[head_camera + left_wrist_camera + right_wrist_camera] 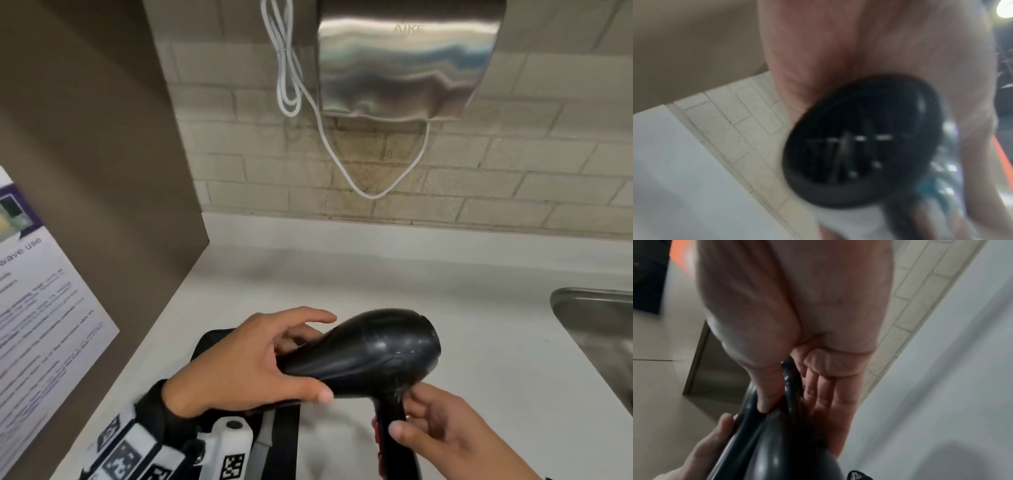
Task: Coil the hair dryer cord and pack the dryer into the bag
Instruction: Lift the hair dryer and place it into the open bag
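The left hand (239,363) is wrapped around the narrow nozzle end of the black hair dryer (370,353), thumb curled underneath and fingers loosely spread over the top. The handle is pinched between thumb and fingers of the right hand (442,428), right below the fat body. So the dryer is held up off the white counter (479,308), near its front edge, just above the black bag (212,346) that's lying flat toward the left wall. Whether the cord is coiled can't be told. A steel sink (596,318) is set at the right edge.
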Available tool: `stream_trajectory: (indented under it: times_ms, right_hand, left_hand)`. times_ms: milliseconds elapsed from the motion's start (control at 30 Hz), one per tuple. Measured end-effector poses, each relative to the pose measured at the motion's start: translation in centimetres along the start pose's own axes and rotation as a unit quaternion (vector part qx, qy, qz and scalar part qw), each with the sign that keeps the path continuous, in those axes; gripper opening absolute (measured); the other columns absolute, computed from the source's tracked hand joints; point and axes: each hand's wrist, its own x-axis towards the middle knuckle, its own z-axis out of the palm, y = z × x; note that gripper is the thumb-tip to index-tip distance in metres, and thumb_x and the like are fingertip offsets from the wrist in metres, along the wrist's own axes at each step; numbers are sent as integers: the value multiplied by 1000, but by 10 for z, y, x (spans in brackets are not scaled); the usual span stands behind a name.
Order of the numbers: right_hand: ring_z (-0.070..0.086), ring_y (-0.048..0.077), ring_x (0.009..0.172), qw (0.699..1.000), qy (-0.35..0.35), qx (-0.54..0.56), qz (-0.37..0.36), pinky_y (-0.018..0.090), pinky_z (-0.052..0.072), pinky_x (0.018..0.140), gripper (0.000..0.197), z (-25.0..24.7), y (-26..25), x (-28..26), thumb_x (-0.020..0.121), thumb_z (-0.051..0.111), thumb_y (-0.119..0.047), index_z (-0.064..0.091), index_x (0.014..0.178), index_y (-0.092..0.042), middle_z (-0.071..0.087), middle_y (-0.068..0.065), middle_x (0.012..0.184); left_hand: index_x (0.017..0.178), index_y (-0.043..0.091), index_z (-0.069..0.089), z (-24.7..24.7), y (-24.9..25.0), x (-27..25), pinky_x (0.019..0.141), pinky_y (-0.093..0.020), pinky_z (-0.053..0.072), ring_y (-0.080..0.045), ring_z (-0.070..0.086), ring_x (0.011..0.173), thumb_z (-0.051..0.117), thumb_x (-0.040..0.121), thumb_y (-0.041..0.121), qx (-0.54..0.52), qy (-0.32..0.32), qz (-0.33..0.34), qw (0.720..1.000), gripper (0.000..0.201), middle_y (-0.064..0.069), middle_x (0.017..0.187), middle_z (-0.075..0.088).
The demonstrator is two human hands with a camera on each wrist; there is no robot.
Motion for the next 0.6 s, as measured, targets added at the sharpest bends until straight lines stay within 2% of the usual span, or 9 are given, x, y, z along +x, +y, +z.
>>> stream_trajectory:
  times_ms: [67,133,200,267,300,333,400,467,600]
  right_hand:
    - [72,31,100,999,30,29,4,30,57,89,33,-5,5,-2,91,64,-4,65,120,-18,77,11,104]
    - [76,27,87,995,85,57,4,24,59,69,30,-12,10,-6,88,66,3,65,116,-6,79,14,95]
    - [77,31,78,987,132,94,4,24,59,58,49,-19,13,-12,69,85,-18,66,110,2,78,20,89]
    - [76,38,75,977,178,117,3,27,60,54,84,-23,17,-19,41,95,-48,67,101,3,76,25,88]
    - [75,40,73,969,213,122,5,28,60,53,82,-25,20,-23,42,94,-50,68,98,3,76,26,88]
    - [75,40,71,962,236,135,9,27,60,52,64,-27,22,-25,56,91,-40,68,97,4,75,28,89]
    - [75,38,68,948,250,195,6,26,60,51,18,-33,30,-30,86,66,-3,66,100,8,75,29,90]
    - [75,38,66,944,258,204,26,26,60,50,16,-33,39,-35,93,49,12,62,102,13,76,26,86]
    - [75,39,63,928,297,220,41,29,62,51,15,-27,43,-37,93,47,13,61,99,14,75,27,86]
  left_hand:
    - [129,44,53,-5,-10,-4,101,-34,50,-6,66,111,83,71,38,-28,35,18,999,66,14,120,69]
    - [132,36,54,-15,-25,-11,103,-33,48,-7,61,118,74,83,31,-14,53,35,998,53,14,125,66]
    - [133,40,51,-30,-47,-18,107,-32,45,-3,55,124,68,90,20,71,38,33,996,51,21,130,60]
    - [134,58,37,-42,-70,-24,116,-26,31,4,38,134,62,91,9,210,-28,0,977,70,30,141,42]
    - [134,66,26,-45,-80,-26,119,-24,22,4,26,140,59,89,4,280,-73,-29,957,83,31,147,30]
    - [134,71,15,-47,-89,-27,120,-25,15,-2,16,146,56,87,0,342,-114,-58,931,95,29,154,19]
    - [137,70,-3,-45,-101,-28,122,-35,12,-14,-2,150,55,83,-7,422,-174,-93,885,111,19,161,-1]
    - [138,68,-11,-39,-107,-24,121,-40,15,-20,-10,150,59,80,-8,453,-206,-90,863,119,12,163,-11]
    - [142,65,-3,-27,-112,-11,118,-39,7,-21,-9,150,61,88,6,467,-248,-51,848,103,8,164,-11]
